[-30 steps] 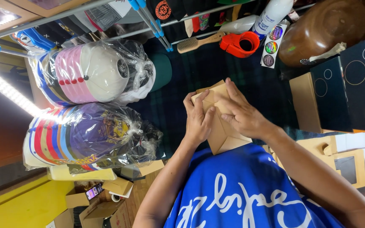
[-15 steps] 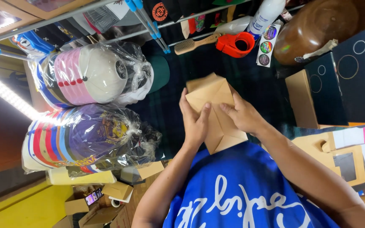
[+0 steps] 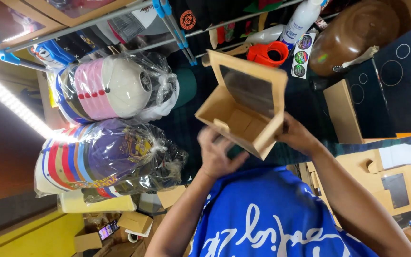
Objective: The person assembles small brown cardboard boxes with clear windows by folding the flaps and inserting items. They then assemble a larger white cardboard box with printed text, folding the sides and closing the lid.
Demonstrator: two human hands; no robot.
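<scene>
Bagged stacks of caps (image 3: 105, 157) lie along the desk's far side, kept in plastic so they stay together. You hold the brown cardboard box (image 3: 243, 107) raised above the dark desk (image 3: 305, 100), apart from it, its open side turned to you. It is folded kraft card with a clear window panel. Your left hand (image 3: 217, 152) cups its lower edge, fingers curled; your right hand (image 3: 298, 135) grips the opposite corner, steadying it.

blue shirt (image 3: 267, 219), white script lettering, bare forearms
</scene>
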